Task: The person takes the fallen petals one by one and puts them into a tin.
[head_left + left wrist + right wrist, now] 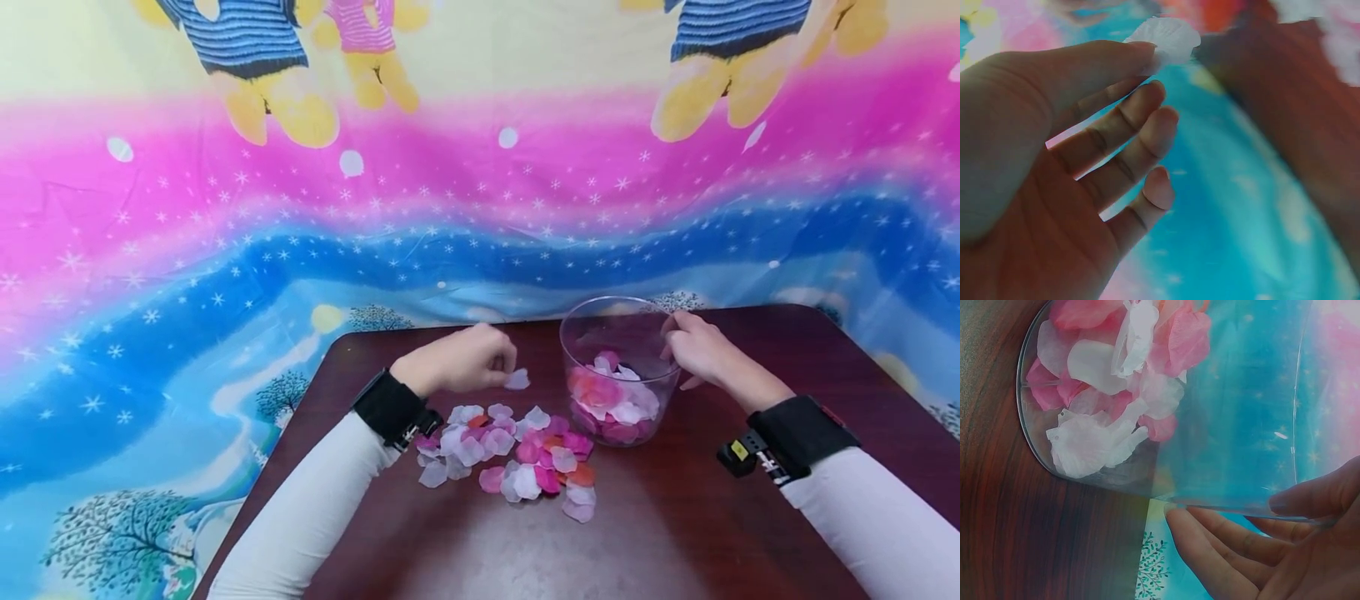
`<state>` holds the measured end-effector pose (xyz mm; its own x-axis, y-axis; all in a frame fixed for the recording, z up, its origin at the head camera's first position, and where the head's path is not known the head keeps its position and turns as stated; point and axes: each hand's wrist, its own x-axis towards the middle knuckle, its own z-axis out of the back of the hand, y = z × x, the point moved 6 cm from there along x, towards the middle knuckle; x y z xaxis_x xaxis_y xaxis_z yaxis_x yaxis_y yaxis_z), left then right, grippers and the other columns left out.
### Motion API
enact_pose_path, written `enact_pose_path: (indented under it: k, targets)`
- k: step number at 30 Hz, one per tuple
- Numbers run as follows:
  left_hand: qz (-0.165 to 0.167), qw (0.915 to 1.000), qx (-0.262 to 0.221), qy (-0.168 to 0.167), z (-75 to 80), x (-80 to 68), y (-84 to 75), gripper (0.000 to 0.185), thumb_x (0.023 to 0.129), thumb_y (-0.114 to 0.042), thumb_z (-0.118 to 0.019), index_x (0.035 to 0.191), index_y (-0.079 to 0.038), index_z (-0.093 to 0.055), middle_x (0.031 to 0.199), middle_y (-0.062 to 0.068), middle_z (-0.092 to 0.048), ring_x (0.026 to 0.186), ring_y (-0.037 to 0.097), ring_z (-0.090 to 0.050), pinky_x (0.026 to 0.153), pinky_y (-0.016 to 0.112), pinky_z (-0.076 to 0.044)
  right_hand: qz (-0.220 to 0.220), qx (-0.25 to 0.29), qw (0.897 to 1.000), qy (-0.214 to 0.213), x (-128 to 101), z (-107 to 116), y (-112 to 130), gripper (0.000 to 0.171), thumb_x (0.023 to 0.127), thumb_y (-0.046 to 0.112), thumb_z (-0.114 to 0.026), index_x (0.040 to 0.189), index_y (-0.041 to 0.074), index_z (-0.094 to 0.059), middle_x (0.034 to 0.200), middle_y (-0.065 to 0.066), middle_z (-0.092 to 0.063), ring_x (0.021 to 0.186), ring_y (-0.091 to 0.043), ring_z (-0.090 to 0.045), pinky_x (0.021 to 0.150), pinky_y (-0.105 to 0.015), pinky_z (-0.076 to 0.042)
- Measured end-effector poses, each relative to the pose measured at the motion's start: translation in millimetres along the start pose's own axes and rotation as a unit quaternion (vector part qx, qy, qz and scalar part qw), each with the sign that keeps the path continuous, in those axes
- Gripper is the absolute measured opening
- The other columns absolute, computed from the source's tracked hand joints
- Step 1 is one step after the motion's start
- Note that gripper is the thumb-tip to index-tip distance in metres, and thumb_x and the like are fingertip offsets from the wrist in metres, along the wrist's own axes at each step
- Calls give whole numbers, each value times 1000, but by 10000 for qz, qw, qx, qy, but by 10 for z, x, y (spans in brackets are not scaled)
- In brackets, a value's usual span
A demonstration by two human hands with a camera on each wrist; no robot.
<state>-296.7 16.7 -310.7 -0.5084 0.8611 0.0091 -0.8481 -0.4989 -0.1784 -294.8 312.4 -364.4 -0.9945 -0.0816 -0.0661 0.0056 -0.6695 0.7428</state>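
From the left, a printed cloth (480, 196) is hanging behind the table (637, 517), showing snowflakes, trees and yellow figures in striped tops. Your left sleeve (300, 517), a white one, is reaching in from the lower left, and a black left wristband (386, 408) is carrying a small camera near its edge. Your left grip (465, 360) is pinching a pale petal (517, 380) between thumb and finger, above the table; in the left wrist view the other fingers are spreading apart, loosely bent.

Just below that, nearer to you, the loose petals (528, 452) are lying scattered in a flat heap on the table, in white, lilac, pink, magenta and orange, some of them overlapping. The heap's right end is coming close to the base of the clear tub (592, 342), though you can't tell whether they are touching.

The tub is standing upright on the table, and the petals inside (611, 400) are filling its lower part, mostly pink and white. On its right side, your right grip (701, 346) is holding the wall by the rim between thumb and fingers. Farthest right, a black right wristband (806, 437) with another camera is sitting above your white right sleeve (885, 517).
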Motion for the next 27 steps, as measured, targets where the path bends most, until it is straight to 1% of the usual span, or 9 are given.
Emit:
enact_pose_path:
  k: [3,6,8,10,14,18,20,23,27]
  targets:
    - [-304,9985,-30,-456,228,186,-147,8,96,-10,-71,89,-12,-73,80,-4,-63,71,9,-57,69,21,-50,-30,17,10000,9,2,3,-4,44,96,10,-28,132,-13,-40,114,-36,-58,95,-40,-61,62,-47,-61]
    - [-556,9955,-42,-763,365,392,-298,7,99,-13,-69,93,-12,-73,81,-3,-62,72,10,-55,71,22,-48,-69,33,10000,18,8,-8,-12,44,98,11,-28,133,-12,-40,115,-36,-58,97,-42,-61,63,-47,-61]
    - [-716,9944,-34,-780,387,527,-391,8,100,-15,-68,94,-13,-72,81,-3,-62,73,10,-54,73,22,-47,-92,35,9999,26,10,-20,-15,43,99,11,-28,133,-12,-40,116,-36,-58,98,-42,-61,63,-47,-61]
    - [-821,9942,-34,-693,368,650,-465,9,100,-16,-67,94,-12,-72,81,-3,-62,74,11,-54,74,22,-46,-103,38,9999,16,13,-31,-17,42,100,12,-28,133,-12,-40,116,-36,-58,98,-43,-61,63,-48,-61]
    - [-792,9957,-16,-489,259,833,-511,9,101,-15,-66,95,-12,-73,81,-2,-62,75,11,-54,75,21,-46,-89,54,9999,-7,18,-52,-10,40,102,13,-28,132,-11,-41,116,-36,-58,97,-43,-61,62,-47,-61]
    - [-657,9971,113,-357,162,910,-497,8,100,-14,-67,97,-12,-74,83,-2,-61,78,12,-53,76,21,-46,-61,69,10000,8,16,-63,-5,40,102,13,-28,132,-10,-41,116,-36,-58,100,-46,-62,62,-46,-61]
    - [-675,9970,157,-348,140,925,-496,8,99,-13,-67,97,-12,-75,84,-2,-62,80,13,-54,77,22,-46,-47,46,10000,12,11,-53,-10,40,102,12,-28,132,-11,-41,116,-36,-58,102,-47,-61,62,-46,-61]
    - [-758,9961,184,-416,142,928,-499,8,98,-11,-68,97,-12,-76,87,-1,-63,84,13,-55,79,23,-46,-73,9,10000,-23,-3,-26,-16,39,102,12,-28,132,-11,-41,116,-36,-57,103,-47,-61,63,-46,-61]
    - [-726,9958,146,-534,171,885,-441,7,97,-11,-69,99,-11,-76,88,-2,-65,85,13,-57,81,23,-47,-110,-3,9999,-51,-11,0,-17,40,101,12,-28,132,-10,-41,116,-35,-57,101,-44,-61,64,-47,-61]
